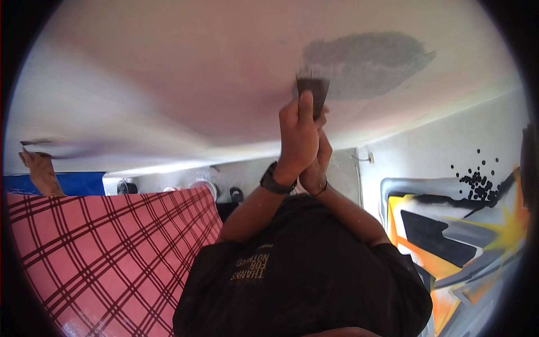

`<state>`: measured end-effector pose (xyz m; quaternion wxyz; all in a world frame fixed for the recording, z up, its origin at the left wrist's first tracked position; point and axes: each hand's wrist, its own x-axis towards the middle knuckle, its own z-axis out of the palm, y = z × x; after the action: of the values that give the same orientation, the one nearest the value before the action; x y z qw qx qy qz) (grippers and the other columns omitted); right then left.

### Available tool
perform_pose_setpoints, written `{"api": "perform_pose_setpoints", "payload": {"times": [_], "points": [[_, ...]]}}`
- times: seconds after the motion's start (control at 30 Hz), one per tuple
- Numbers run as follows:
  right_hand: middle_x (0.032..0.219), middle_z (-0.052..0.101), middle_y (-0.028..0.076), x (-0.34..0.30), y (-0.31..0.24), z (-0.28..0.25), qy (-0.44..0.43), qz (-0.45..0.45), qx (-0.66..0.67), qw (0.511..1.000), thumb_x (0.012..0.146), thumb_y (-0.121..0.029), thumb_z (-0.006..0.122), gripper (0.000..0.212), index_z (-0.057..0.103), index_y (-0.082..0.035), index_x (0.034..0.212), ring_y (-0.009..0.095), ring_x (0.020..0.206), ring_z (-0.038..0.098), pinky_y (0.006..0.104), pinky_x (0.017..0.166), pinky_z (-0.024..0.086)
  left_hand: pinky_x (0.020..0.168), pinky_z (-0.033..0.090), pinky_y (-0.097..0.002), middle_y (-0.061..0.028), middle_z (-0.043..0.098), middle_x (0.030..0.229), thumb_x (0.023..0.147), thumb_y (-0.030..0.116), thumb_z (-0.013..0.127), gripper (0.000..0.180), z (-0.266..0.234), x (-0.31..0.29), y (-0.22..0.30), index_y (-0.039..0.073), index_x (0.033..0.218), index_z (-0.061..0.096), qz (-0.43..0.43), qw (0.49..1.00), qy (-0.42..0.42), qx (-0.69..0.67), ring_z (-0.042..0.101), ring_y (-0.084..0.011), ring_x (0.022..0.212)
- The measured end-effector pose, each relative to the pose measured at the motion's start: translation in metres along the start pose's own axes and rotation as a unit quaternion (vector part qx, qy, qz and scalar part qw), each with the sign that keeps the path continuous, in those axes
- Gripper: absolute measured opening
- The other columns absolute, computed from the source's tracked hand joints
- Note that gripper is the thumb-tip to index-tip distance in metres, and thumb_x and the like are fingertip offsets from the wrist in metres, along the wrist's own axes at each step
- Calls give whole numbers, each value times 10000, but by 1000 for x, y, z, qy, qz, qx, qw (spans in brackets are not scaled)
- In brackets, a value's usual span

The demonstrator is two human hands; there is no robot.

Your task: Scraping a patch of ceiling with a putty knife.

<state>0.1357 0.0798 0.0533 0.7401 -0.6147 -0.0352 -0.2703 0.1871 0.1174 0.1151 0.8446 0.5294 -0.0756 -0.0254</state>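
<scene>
A putty knife (313, 92) with a dark, wide blade is held up against the pale wall (185, 73), its edge at the lower left of a wet-looking grey patch (370, 62). My left hand (299, 132), with a dark watch at the wrist, is closed on it, thumb laid along the blade. Pressed close on the right is my right hand (321, 151), a thin band around its wrist. Its fingers, mostly hidden behind the left hand, appear closed on the same tool.
At far left, another person's hand (44, 173) holds a dark flat tool to the wall. Below it spreads a pink checked surface (123, 247). A bucket (205, 186) and dark footwear (236, 194) are on the floor. A painted wall (449, 224) stands at right.
</scene>
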Motion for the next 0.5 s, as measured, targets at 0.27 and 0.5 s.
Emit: {"api": "perform_pose_setpoints", "payload": {"times": [0.27,0.5], "points": [[941,487,-4,4,0,6,-4,-11,33,999,1009,-137,458,100,497,-48,987,69,878,443,224,776,399,412,276,-223,8,448,552,1053,421,429,552,-2,2,10,-37,783,579,18,1000,-18,-4,373,-51,456],[925,498,4,12,-12,12,9,-15,11,1000,1010,-144,455,115,504,-44,980,79,870,449,229,773,404,447,308,-228,-12,527,629,1060,338,444,471,1,10,41,-26,785,560,6,998,-61,-15,423,-51,519]]}}
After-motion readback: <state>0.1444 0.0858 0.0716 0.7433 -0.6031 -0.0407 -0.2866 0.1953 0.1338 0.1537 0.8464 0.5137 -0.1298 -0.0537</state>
